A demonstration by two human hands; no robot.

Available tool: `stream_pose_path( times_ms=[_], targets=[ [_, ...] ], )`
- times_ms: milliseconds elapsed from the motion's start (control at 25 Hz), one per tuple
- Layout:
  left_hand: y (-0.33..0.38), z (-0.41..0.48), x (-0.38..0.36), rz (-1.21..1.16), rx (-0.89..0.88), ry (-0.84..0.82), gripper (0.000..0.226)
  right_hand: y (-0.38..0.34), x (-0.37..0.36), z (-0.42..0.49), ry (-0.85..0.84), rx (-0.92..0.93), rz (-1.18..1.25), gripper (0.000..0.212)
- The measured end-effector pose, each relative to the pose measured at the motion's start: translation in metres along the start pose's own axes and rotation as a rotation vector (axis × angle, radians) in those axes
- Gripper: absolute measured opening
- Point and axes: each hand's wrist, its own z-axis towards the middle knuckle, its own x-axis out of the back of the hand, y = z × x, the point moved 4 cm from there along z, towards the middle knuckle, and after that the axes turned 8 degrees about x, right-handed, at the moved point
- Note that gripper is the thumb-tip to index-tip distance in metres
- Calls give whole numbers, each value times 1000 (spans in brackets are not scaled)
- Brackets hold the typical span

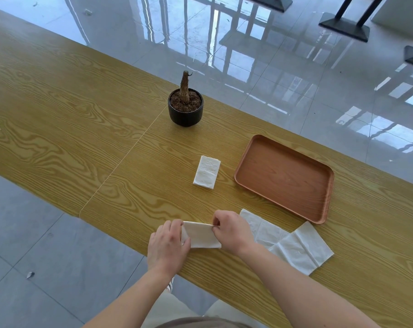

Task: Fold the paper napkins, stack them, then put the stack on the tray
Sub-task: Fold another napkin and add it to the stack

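Both hands, left hand (168,242) and right hand (231,229), pinch the napkin (200,235) mid-fold; next, press it flat and stack it on the folded napkin (206,172)

Perhaps a canteen: long wood-grain table (58,91); glossy tiled floor (271,67); black pedestal bases (345,28).

Both forearms (295,280) bare, down to left hand (168,245) and right hand (231,230). Pale beige trousers (172,308) below grip. Brownish top (200,324) nearer still (only sliver shows). Striped white shoe (170,287) under left wrist.
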Motion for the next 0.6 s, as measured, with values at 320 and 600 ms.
stream_pose_path(
  times_ms=[320,600],
  targets=[
    [34,8,-8,-589,393,-338,50,16,18,-17,291,-320,661,7],
    [66,18,-21,-1254,759,-539,21,14,22,-19,395,-438,1005,2]
  ],
)
